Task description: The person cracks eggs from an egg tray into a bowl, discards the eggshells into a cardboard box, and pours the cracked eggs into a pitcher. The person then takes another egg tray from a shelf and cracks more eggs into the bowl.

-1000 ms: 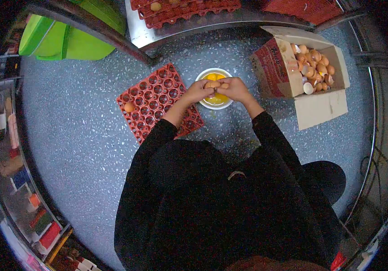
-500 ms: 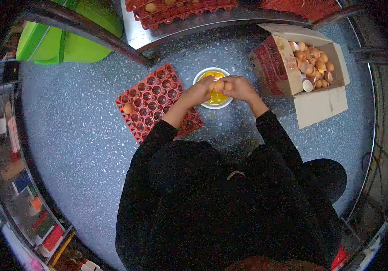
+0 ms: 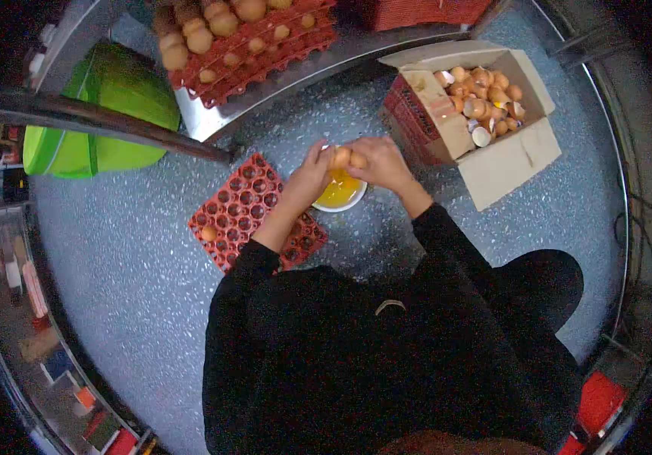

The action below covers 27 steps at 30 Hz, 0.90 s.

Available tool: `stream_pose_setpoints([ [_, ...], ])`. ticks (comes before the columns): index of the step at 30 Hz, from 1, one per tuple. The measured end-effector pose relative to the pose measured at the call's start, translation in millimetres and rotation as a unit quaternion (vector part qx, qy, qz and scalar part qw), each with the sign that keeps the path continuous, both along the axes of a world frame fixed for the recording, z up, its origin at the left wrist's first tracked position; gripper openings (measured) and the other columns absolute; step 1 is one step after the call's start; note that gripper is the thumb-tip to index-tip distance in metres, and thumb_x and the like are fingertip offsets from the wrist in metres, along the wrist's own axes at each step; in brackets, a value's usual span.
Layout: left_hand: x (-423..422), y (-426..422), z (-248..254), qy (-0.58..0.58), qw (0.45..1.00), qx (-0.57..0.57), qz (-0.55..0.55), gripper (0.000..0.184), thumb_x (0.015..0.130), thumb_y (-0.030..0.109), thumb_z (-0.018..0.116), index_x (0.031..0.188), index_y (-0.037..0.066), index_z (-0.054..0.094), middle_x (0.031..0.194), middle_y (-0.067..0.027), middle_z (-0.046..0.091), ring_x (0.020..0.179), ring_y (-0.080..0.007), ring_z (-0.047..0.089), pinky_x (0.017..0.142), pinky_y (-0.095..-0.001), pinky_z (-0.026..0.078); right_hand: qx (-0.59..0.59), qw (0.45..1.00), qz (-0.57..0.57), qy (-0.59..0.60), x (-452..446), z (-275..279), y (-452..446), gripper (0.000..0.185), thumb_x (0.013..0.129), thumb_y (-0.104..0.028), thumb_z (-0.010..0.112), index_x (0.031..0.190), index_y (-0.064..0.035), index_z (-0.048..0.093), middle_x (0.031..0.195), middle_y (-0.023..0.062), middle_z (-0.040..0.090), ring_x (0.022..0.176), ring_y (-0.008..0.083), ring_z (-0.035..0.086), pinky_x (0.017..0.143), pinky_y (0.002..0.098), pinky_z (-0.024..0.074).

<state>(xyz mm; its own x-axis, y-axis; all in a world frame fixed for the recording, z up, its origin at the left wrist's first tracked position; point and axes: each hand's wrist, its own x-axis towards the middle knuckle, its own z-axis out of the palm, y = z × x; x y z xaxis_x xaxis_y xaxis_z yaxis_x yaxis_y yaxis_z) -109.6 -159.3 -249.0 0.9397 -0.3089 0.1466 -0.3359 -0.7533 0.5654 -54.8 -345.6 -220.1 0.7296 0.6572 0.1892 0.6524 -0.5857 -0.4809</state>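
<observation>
Above a white bowl (image 3: pixel 340 208) of yellow yolks, my two hands meet around brown eggshells (image 3: pixel 342 158). My left hand (image 3: pixel 308 180) is closed on the left side of them, where a bit of white shell shows by the fingertips. On the other side my right hand (image 3: pixel 383 164) pinches a rounded brown piece; whether it is whole or cracked cannot be made out. A red egg tray (image 3: pixel 241 208) lies on the floor to the left, partly under my left forearm. One brown egg (image 3: pixel 208 233) sits near its left corner.
An open cardboard box (image 3: pixel 447 133) full of broken shells stands at the right. Behind, stacked red trays of eggs (image 3: pixel 254 49) rest on a metal table (image 3: pixel 203 120). A green bin (image 3: pixel 125 114) and a table leg (image 3: pixel 144 133) are at the left.
The view has shifted, bringing more of the stacked egg trays into sight. My hands are still together over the bowl, with white shell now showing at the left fingertips.
</observation>
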Motion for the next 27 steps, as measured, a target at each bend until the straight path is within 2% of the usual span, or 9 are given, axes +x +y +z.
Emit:
stream_pose_setpoints([
  [8, 112.6, -112.6, 119.8, -0.074, 0.961, -0.207, -0.170, 0.050, 0.065, 0.010, 0.059, 0.113, 0.010, 0.046, 0.110, -0.0157, 0.046, 0.104, -0.0331, 0.042, 0.091, -0.0378, 0.034, 0.148, 0.975, -0.167, -0.022, 68.4, 95.4, -115.4, 0.044, 0.062, -0.016, 0.070, 0.101, -0.0038, 0.053, 0.087, 0.0079, 0.060, 0.082, 0.0172, 0.057, 0.074, 0.0277, 0.0455],
  [11, 119.5, -143.3, 150.2, -0.096, 0.951, -0.215, -0.200, 0.043, 0.067, 0.022, 0.062, 0.104, 0.005, 0.051, 0.102, -0.0164, 0.051, 0.100, -0.0343, 0.045, 0.085, -0.0402, 0.038, 0.050, 0.955, -0.289, -0.040, 80.9, 109.1, -170.7, 0.043, 0.069, -0.026, 0.066, 0.103, -0.0024, 0.055, 0.098, 0.0120, 0.058, 0.091, 0.0220, 0.054, 0.076, 0.0310, 0.0437],
  [12, 142.0, -161.5, 112.3, -0.230, 0.964, -0.076, -0.113, 0.043, 0.067, 0.024, 0.062, 0.103, 0.004, 0.051, 0.103, -0.0166, 0.050, 0.100, -0.0339, 0.046, 0.084, -0.0406, 0.039, 0.016, 0.946, -0.324, -0.009, 69.1, 134.7, -153.4, 0.047, 0.069, -0.029, 0.066, 0.105, -0.0009, 0.054, 0.102, 0.0138, 0.057, 0.095, 0.0233, 0.053, 0.080, 0.0312, 0.0418],
  [15, 112.0, -129.6, 109.1, -0.359, 0.925, -0.118, -0.032, 0.039, 0.068, 0.025, 0.062, 0.097, 0.001, 0.052, 0.101, -0.0163, 0.051, 0.096, -0.0332, 0.048, 0.079, -0.0414, 0.043, 0.055, 0.935, -0.349, -0.017, 92.5, 99.4, -195.0, 0.054, 0.069, -0.035, 0.066, 0.106, 0.0019, 0.054, 0.103, 0.0152, 0.056, 0.098, 0.0243, 0.051, 0.086, 0.0321, 0.0379],
  [18, 58.5, -48.9, 116.7, -0.043, 0.995, 0.018, -0.088, 0.033, 0.067, 0.024, 0.061, 0.091, 0.003, 0.054, 0.098, -0.0157, 0.053, 0.094, -0.0307, 0.051, 0.070, -0.0420, 0.047, 0.097, 0.946, -0.309, -0.034, 80.9, 107.8, -172.9, 0.048, 0.071, -0.031, 0.065, 0.106, -0.0001, 0.054, 0.105, 0.0135, 0.056, 0.099, 0.0207, 0.050, 0.087, 0.0299, 0.0369],
  [21, 5.0, 62.0, 67.5, 0.219, 0.944, 0.212, 0.123, 0.025, 0.066, 0.022, 0.059, 0.084, 0.005, 0.060, 0.082, -0.0161, 0.059, 0.075, -0.0331, 0.058, 0.062, -0.0427, 0.047, 0.180, 0.949, -0.256, 0.049, 73.6, 114.3, -130.6, 0.041, 0.072, -0.025, 0.064, 0.104, -0.0007, 0.056, 0.105, 0.0118, 0.056, 0.098, 0.0176, 0.050, 0.086, 0.0285, 0.0371],
  [25, -98.6, 189.3, -5.1, 0.342, 0.833, 0.312, 0.304, 0.024, 0.076, 0.017, 0.049, 0.091, 0.003, 0.060, 0.095, -0.0161, 0.059, 0.087, -0.0298, 0.058, 0.069, -0.0389, 0.048, 0.267, 0.936, -0.164, 0.162, 56.5, 92.9, -75.7, 0.037, 0.072, -0.019, 0.065, 0.104, -0.0012, 0.057, 0.103, 0.0095, 0.057, 0.097, 0.0150, 0.050, 0.086, 0.0270, 0.0366],
  [26, -130.8, 219.4, -56.9, 0.195, 0.874, 0.267, 0.357, 0.027, 0.075, 0.017, 0.050, 0.094, -0.001, 0.057, 0.098, -0.0186, 0.057, 0.091, -0.0318, 0.056, 0.073, -0.0384, 0.046, 0.245, 0.939, -0.149, 0.192, 47.5, 91.3, -59.6, 0.036, 0.072, -0.016, 0.065, 0.104, -0.0015, 0.056, 0.102, 0.0086, 0.057, 0.094, 0.0142, 0.051, 0.085, 0.0264, 0.0380],
  [27, -146.4, 240.9, -96.9, 0.195, 0.873, 0.268, 0.357, 0.027, 0.075, 0.017, 0.050, 0.094, -0.001, 0.057, 0.098, -0.0186, 0.057, 0.091, -0.0318, 0.056, 0.073, -0.0384, 0.046, 0.223, 0.940, -0.134, 0.219, 40.6, 91.3, -44.1, 0.035, 0.072, -0.013, 0.064, 0.104, -0.0019, 0.056, 0.101, 0.0077, 0.058, 0.092, 0.0134, 0.052, 0.083, 0.0257, 0.0394],
])
